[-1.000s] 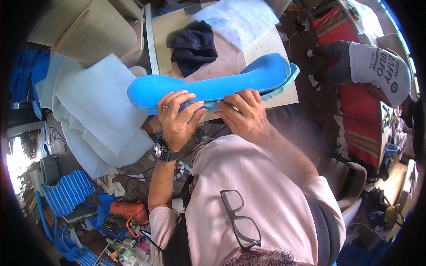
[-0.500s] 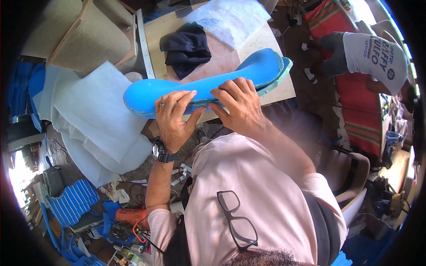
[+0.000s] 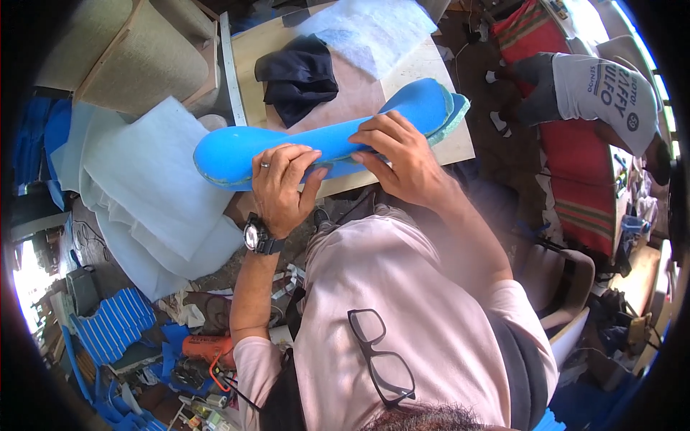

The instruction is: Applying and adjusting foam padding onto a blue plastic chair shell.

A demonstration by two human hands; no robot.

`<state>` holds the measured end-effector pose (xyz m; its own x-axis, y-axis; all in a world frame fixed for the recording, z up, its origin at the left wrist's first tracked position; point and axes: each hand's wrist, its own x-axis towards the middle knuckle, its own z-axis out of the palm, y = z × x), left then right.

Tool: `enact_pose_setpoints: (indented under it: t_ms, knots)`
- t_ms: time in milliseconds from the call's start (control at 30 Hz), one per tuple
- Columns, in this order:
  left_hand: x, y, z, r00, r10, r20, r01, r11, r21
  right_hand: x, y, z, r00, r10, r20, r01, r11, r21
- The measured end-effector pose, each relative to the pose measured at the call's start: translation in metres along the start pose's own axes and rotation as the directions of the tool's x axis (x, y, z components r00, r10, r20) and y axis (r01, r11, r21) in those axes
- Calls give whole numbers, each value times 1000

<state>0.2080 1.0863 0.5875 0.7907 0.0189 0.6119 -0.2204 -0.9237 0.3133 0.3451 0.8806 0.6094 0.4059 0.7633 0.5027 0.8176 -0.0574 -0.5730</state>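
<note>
A long curved piece of blue foam (image 3: 323, 142) with a green underlayer is held up before me, over the near edge of the table. Its rounded ends bulge to the left and to the far right, where the green layer sticks out. My left hand (image 3: 282, 183) pinches its near edge left of the middle, fingers on top and thumb below. My right hand (image 3: 402, 154) grips the same edge right of the middle, fingers bent over the top and thumb underneath. A folded black cloth (image 3: 298, 75) lies on the table behind the foam.
The wooden table (image 3: 424, 68) also carries white fluffy batting (image 3: 366, 32). Stacked white sheets (image 3: 151, 187) hang at the left, below beige padded panels (image 3: 147, 61). An orange power tool (image 3: 205, 347) lies among scraps at lower left. Another person (image 3: 604, 93) bends by a red-covered surface at right.
My right hand has slid slightly to the right along the foam's near edge, its thumb shifting too. My left hand keeps its grip; the foam has barely moved.
</note>
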Motion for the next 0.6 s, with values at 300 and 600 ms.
enact_pose_setpoints:
  t_ms: [300, 600]
  knots:
    - [12, 17, 17, 999, 50, 11, -50, 998, 29, -9, -5, 8, 998, 57, -31, -60, 991, -120]
    - [18, 28, 19, 996, -85, -28, 81, 990, -116, 10, 8, -19, 984, 118, 136, -140, 976, 168]
